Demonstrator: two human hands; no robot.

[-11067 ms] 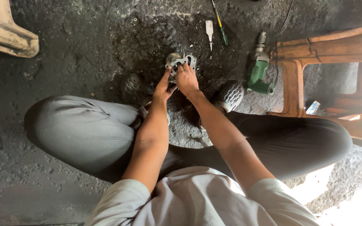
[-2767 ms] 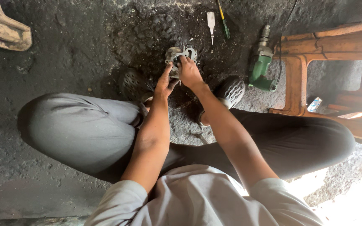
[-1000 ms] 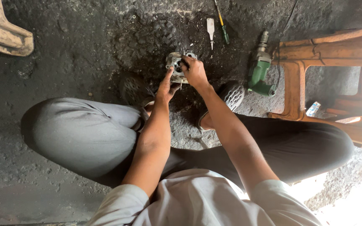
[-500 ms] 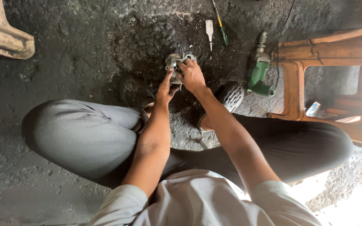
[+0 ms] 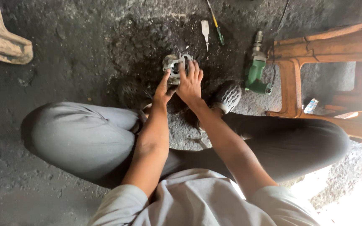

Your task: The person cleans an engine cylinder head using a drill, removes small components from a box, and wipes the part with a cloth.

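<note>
A small grey metal engine part (image 5: 173, 63) with holes in it rests on the oily ground between my feet. My left hand (image 5: 164, 88) grips its near left side with fingers curled around it. My right hand (image 5: 190, 81) lies over its right side, fingers stretched forward across the top. Whatever is under the right palm is hidden.
A green power drill (image 5: 256, 72) lies to the right, beside an orange plastic stool (image 5: 315, 46). A white-handled tool (image 5: 205, 29) and a yellow-green screwdriver (image 5: 215, 23) lie beyond the part. A pale object (image 5: 3, 39) sits at the top left. My shoes (image 5: 228, 95) flank the part.
My right hand has shifted a little over the part, its fingers now stretched flatter across the top. The left hand stays on the near side.
</note>
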